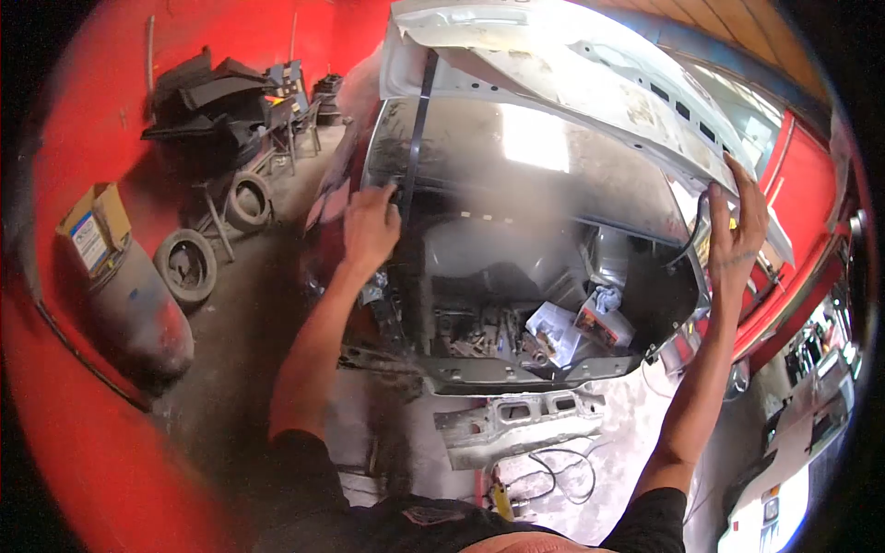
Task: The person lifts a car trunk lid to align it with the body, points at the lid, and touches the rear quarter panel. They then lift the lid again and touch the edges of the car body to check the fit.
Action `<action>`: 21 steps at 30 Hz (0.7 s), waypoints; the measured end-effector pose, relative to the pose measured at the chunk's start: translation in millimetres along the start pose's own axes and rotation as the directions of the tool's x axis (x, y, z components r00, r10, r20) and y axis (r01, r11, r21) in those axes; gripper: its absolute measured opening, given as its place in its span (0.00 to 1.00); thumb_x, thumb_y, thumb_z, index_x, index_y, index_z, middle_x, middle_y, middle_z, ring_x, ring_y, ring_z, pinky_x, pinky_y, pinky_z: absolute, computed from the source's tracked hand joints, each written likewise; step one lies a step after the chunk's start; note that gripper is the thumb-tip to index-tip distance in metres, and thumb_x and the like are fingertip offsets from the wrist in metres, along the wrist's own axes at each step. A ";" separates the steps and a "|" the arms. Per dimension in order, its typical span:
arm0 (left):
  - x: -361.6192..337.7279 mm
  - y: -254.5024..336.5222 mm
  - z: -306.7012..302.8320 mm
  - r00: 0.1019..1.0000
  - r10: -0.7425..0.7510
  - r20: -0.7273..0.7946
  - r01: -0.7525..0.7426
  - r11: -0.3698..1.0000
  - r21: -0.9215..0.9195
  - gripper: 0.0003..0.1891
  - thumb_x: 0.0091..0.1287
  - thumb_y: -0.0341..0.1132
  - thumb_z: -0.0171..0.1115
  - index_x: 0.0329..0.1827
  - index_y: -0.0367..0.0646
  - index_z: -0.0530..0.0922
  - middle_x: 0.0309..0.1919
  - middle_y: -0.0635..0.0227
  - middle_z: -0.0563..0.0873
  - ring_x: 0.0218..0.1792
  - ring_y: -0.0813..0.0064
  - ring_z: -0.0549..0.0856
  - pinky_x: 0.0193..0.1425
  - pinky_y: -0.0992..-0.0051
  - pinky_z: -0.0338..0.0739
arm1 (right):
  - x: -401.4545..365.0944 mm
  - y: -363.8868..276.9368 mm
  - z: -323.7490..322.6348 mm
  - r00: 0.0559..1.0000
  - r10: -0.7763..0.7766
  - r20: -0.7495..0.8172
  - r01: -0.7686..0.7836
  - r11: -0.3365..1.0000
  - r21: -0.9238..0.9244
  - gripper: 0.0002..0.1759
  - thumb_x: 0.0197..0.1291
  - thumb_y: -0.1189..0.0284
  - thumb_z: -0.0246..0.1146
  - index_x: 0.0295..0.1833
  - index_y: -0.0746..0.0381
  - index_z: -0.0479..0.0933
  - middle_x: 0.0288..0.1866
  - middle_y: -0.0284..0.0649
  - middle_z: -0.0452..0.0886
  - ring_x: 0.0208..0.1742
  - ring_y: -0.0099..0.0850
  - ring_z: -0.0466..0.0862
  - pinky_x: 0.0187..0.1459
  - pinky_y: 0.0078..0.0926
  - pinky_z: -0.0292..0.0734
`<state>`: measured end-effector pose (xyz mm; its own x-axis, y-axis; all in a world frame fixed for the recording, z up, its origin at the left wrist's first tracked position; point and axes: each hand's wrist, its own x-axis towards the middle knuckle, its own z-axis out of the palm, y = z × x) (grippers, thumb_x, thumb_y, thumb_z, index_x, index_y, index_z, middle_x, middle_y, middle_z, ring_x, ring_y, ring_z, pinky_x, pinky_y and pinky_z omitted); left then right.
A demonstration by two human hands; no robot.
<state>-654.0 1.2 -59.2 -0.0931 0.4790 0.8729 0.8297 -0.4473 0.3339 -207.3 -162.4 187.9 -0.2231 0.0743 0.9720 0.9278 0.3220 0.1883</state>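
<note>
The raised white trunk lid [590,83] of a car stands above its open trunk [553,373]. My right hand [737,226] is at the lid's right lower corner, its long fingers up along the edge and the thumb on the near side. A dark curved strip [693,230] hangs just left of that thumb. My left hand [371,226] has curled fingers beside a thin dark strut [419,129] at the left of the opening. What those fingers pinch, if anything, is too small to make out.
Loose metal parts [479,332] and printed papers [555,332] lie inside the trunk. Below it are a bare metal panel [516,429] and a cable [558,470] on the floor. Tires [186,265], a cardboard box [97,230] and black car parts [207,101] stand leftward.
</note>
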 end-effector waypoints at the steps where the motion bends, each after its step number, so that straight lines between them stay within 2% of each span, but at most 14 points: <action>1: 3.2 -15.1 2.7 1.000 0.030 -0.003 -0.030 0.995 0.095 0.21 0.67 0.32 0.65 0.63 0.40 0.81 0.55 0.49 0.84 0.61 0.44 0.80 0.69 0.50 0.73 | 2.0 0.3 -1.9 0.999 -0.005 0.041 0.005 1.000 0.006 0.24 0.70 0.60 0.67 0.66 0.61 0.82 0.61 0.53 0.85 0.65 0.46 0.82 0.69 0.41 0.70; 6: -18.8 -70.5 36.1 0.996 0.045 0.082 -0.053 0.994 0.098 0.27 0.69 0.40 0.67 0.70 0.44 0.77 0.61 0.53 0.82 0.69 0.45 0.75 0.73 0.46 0.67 | -0.3 -5.7 -3.5 0.998 0.026 0.057 -0.028 0.999 0.042 0.26 0.71 0.58 0.67 0.66 0.63 0.82 0.62 0.53 0.85 0.65 0.47 0.82 0.68 0.42 0.71; 8: -22.7 -68.7 36.2 0.978 0.006 0.210 -0.038 0.988 0.150 0.28 0.69 0.43 0.68 0.72 0.47 0.76 0.66 0.55 0.79 0.73 0.44 0.70 0.76 0.41 0.63 | -0.3 -5.4 -4.3 0.997 0.035 0.067 -0.040 0.997 0.069 0.26 0.71 0.57 0.67 0.66 0.63 0.82 0.62 0.54 0.85 0.65 0.47 0.83 0.68 0.43 0.71; 10: -23.2 -66.9 35.4 0.965 -0.022 0.263 -0.021 0.987 0.160 0.28 0.69 0.44 0.68 0.72 0.49 0.76 0.68 0.56 0.77 0.75 0.43 0.68 0.77 0.38 0.60 | 1.0 -8.1 -5.2 0.997 0.026 0.070 -0.031 0.996 0.079 0.26 0.71 0.57 0.67 0.65 0.63 0.82 0.62 0.53 0.85 0.64 0.45 0.83 0.68 0.41 0.72; 12: -20.8 -65.3 32.2 0.947 -0.044 0.319 -0.013 0.984 0.176 0.29 0.69 0.45 0.68 0.73 0.51 0.76 0.70 0.57 0.76 0.77 0.41 0.65 0.78 0.35 0.57 | -0.2 -13.2 -8.2 0.990 0.098 0.099 -0.108 0.988 0.108 0.25 0.71 0.57 0.67 0.65 0.63 0.82 0.60 0.53 0.85 0.63 0.43 0.83 0.67 0.40 0.73; 14: -18.2 -62.8 28.9 0.899 -0.113 0.424 0.044 0.985 0.167 0.32 0.67 0.51 0.69 0.74 0.52 0.75 0.75 0.54 0.72 0.82 0.39 0.58 0.82 0.33 0.47 | 1.4 -17.6 -11.3 0.989 0.104 0.104 -0.113 0.990 0.081 0.26 0.71 0.57 0.67 0.66 0.63 0.81 0.59 0.52 0.85 0.63 0.43 0.83 0.65 0.39 0.74; 15: -18.1 -62.7 26.5 0.893 -0.106 0.437 0.038 0.986 0.160 0.32 0.67 0.51 0.69 0.74 0.52 0.75 0.75 0.54 0.72 0.82 0.39 0.58 0.82 0.33 0.47 | 1.0 -18.6 -13.3 0.986 0.115 0.118 -0.124 0.989 0.075 0.26 0.71 0.57 0.67 0.66 0.63 0.81 0.59 0.52 0.85 0.63 0.42 0.83 0.66 0.39 0.74; 17: -17.8 -63.5 14.3 0.764 -0.115 0.635 -0.068 0.964 0.256 0.38 0.63 0.57 0.69 0.77 0.55 0.75 0.80 0.52 0.68 0.85 0.39 0.49 0.83 0.32 0.39 | -1.2 -15.6 -16.3 0.970 0.166 0.178 -0.173 0.985 0.024 0.28 0.71 0.55 0.67 0.68 0.63 0.80 0.62 0.53 0.84 0.63 0.41 0.83 0.66 0.39 0.74; 18: -16.0 -70.6 12.1 0.740 -0.084 0.667 -0.065 0.979 0.195 0.40 0.62 0.59 0.69 0.78 0.56 0.74 0.81 0.51 0.65 0.85 0.40 0.47 0.84 0.33 0.36 | -3.6 -11.1 -16.2 0.948 0.237 0.215 -0.253 0.966 0.053 0.29 0.72 0.55 0.67 0.69 0.64 0.78 0.64 0.52 0.84 0.64 0.40 0.82 0.66 0.39 0.74; 19: -14.1 -83.0 12.7 0.707 -0.063 0.704 -0.049 0.989 0.138 0.42 0.61 0.62 0.69 0.78 0.57 0.74 0.83 0.50 0.62 0.86 0.41 0.44 0.84 0.33 0.34 | -6.4 21.2 -14.2 0.967 0.120 0.222 -0.138 0.988 0.064 0.29 0.72 0.58 0.68 0.71 0.62 0.77 0.66 0.53 0.83 0.67 0.40 0.81 0.65 0.37 0.76; 20: -17.1 -92.0 13.0 0.722 -0.027 0.692 -0.042 0.996 0.083 0.42 0.62 0.62 0.69 0.79 0.57 0.73 0.83 0.52 0.62 0.86 0.42 0.44 0.84 0.34 0.33 | -4.4 35.5 -16.1 0.914 0.210 0.347 -0.250 0.965 0.075 0.27 0.76 0.63 0.63 0.75 0.60 0.74 0.69 0.42 0.81 0.53 0.27 0.84 0.53 0.26 0.81; 21: -22.9 -95.7 14.8 0.779 0.017 0.627 -0.066 0.996 0.056 0.39 0.65 0.62 0.68 0.78 0.56 0.75 0.83 0.53 0.63 0.86 0.44 0.45 0.84 0.34 0.35 | -3.1 55.5 -13.4 0.903 0.189 0.387 -0.232 0.970 0.068 0.27 0.76 0.63 0.63 0.75 0.60 0.74 0.69 0.42 0.81 0.54 0.28 0.83 0.53 0.26 0.80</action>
<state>-723.1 44.2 -116.4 0.2863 0.8391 0.4625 0.8635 -0.4352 0.2549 -151.2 -157.4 197.3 -0.1416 0.4931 0.8584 0.9318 0.3591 -0.0526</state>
